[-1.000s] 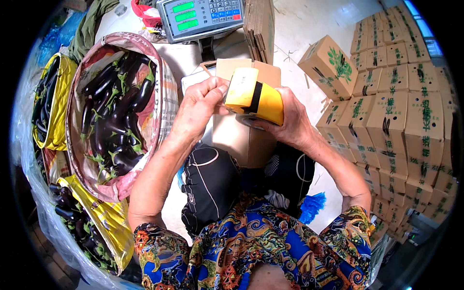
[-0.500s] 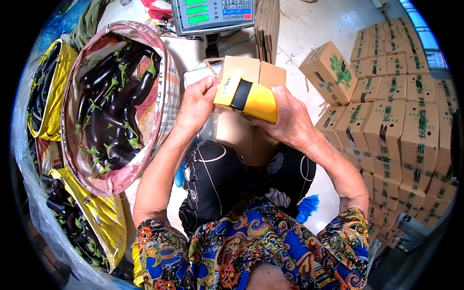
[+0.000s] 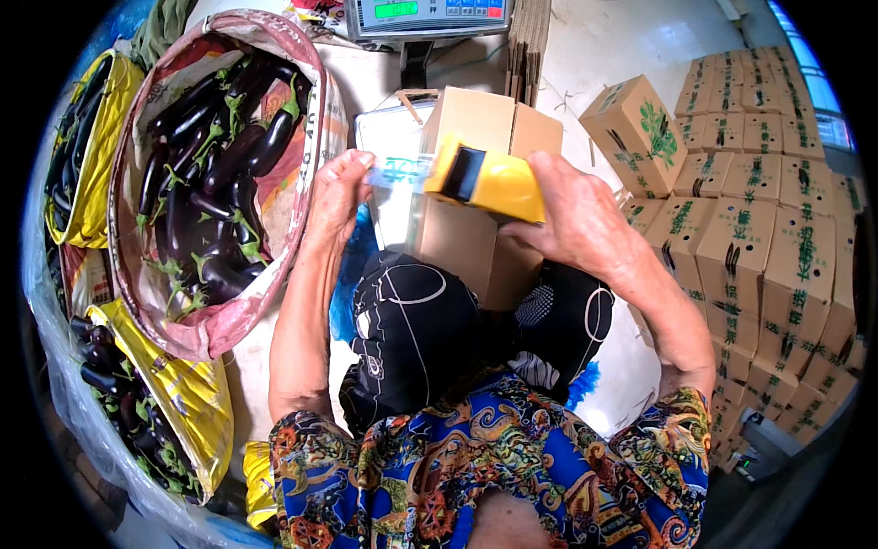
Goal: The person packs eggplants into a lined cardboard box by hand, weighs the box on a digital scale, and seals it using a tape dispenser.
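Dispenser: yellow, black band; over the box, between both hands, tilted.
Right hand: closed round the right end of it, thumb on the upper side.
Left hand: fingers pinched on the free end of the tape, left of the box.
Tape: clear with blue-green print; stretched short from dispenser to left fingertips.
Box: brown cardboard, in front of the knees; upright or on its side, can't tell. Line between panels shows above and below the dispenser; seam or edge unclear.
Done, by the look: box folded into shape, tape end out and held.
Left, by the look: strip not yet pressed on the box where visible; covered part of box can't be judged. Taping seems early.
Left side: eggplants in a lined basket, more in yellow bags.
Right side: stack of printed boxes.
Far side: scale, flat cardboard beside it.
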The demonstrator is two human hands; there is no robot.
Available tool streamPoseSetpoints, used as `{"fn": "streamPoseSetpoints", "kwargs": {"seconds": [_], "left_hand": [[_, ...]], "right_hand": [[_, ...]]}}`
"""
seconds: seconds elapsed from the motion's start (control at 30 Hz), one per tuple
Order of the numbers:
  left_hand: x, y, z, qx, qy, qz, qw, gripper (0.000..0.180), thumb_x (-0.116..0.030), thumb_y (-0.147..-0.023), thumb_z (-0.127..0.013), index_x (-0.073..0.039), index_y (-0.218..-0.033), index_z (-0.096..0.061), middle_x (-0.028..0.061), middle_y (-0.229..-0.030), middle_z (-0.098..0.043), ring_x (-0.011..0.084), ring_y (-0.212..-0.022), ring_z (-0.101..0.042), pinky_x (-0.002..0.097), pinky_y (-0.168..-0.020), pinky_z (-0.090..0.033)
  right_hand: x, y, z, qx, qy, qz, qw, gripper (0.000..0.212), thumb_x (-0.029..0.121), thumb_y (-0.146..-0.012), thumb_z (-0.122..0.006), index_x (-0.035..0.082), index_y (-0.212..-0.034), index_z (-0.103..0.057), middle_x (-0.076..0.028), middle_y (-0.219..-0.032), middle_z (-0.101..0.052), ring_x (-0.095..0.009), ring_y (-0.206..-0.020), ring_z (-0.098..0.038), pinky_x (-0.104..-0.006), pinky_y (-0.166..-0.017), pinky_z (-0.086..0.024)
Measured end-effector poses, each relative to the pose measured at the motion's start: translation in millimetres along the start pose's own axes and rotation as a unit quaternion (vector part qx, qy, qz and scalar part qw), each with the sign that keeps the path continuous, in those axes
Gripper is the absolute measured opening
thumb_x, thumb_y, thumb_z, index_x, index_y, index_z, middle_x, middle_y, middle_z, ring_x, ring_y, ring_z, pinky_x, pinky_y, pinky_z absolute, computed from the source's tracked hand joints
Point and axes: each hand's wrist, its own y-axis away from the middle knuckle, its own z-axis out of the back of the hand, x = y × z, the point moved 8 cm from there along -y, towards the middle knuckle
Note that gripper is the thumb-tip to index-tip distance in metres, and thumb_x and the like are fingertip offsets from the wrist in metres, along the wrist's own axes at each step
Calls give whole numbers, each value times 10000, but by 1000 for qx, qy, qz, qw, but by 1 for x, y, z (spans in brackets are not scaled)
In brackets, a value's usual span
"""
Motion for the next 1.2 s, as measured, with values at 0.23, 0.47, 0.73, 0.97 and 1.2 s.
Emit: {"fn": "streamPoseSetpoints", "kwargs": {"seconds": [0.23,0.47,0.73,0.97,1.2], "left_hand": [[48,-18,41,-74,-155,-27,985,284,-277,-949,-573,-51,-777,-581,-28,-622,-487,94,-544,-425,247,-531,-368],[64,-26,-9,-83,-608,-180,769,275,-301,-979,-446,-58,-883,-531,232,-685,-614,452,-672,-603,532,-615,-473],[76,-33,-26,-16,-623,-146,768,242,-295,-1000,-409,-63,-946,-453,276,-684,-595,496,-680,-582,582,-622,-447],[86,-43,-29,1,-588,-143,796,181,-207,-980,-445,-40,-1012,-508,277,-763,-619,462,-760,-616,547,-662,-475],[103,-67,33,-50,-587,-41,807,251,-190,-941,-506,7,-1051,-616,252,-873,-654,400,-833,-653,473,-734,-512]], "right_hand": [[-29,22,-7,3,72,-7,997,614,317,-689,-816,-10,-1074,-467,-224,-882,-596,-386,-805,-645,-440,-693,-532],[-26,21,-6,-26,54,15,998,630,316,-665,-837,0,-1073,-476,-190,-874,-602,-361,-772,-651,-422,-652,-539],[-30,21,0,-100,-8,55,993,683,295,-621,-867,-2,-1138,-534,-145,-884,-621,-302,-751,-668,-370,-643,-559],[-39,26,-3,-108,-16,47,993,668,328,-639,-855,2,-1121,-527,-142,-883,-601,-287,-724,-661,-352,-602,-547],[-35,23,-9,-202,47,96,973,589,425,-687,-812,12,-992,-522,-113,-760,-624,-202,-607,-669,-315,-488,-555]]}}
